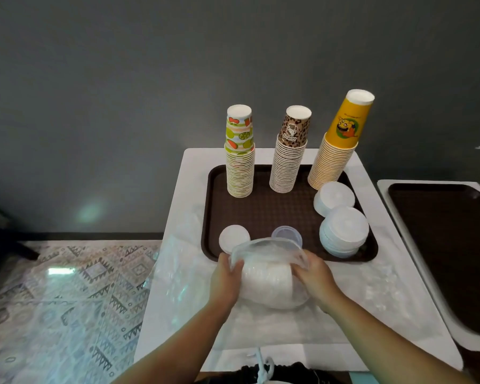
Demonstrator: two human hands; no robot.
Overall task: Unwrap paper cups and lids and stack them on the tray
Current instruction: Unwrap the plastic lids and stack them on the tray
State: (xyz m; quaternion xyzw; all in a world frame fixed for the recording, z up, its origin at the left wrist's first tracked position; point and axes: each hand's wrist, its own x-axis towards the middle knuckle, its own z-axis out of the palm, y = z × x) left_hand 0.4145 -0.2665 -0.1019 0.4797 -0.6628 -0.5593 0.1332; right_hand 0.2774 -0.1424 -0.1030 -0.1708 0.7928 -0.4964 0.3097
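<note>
A brown tray (272, 214) lies on a white table. At its back stand three upside-down cup stacks: fruit-print (239, 159), leopard-print (288, 156) and yellow (336, 151). Two white lid stacks (333, 198) (344, 231) sit at the tray's right side. A small white lid pile (233, 237) and a clear lid pile (286, 234) sit at the front. Just before the tray, my left hand (226, 278) and my right hand (317, 277) grip a clear plastic bag (269, 249) holding a stack of white lids (269, 284).
Crumpled clear wrappers (178, 267) lie on the table left and right (385, 286) of my hands. A second brown tray (449, 245) sits on another white table at the right. A patterned floor (61, 300) lies to the left, a grey wall behind.
</note>
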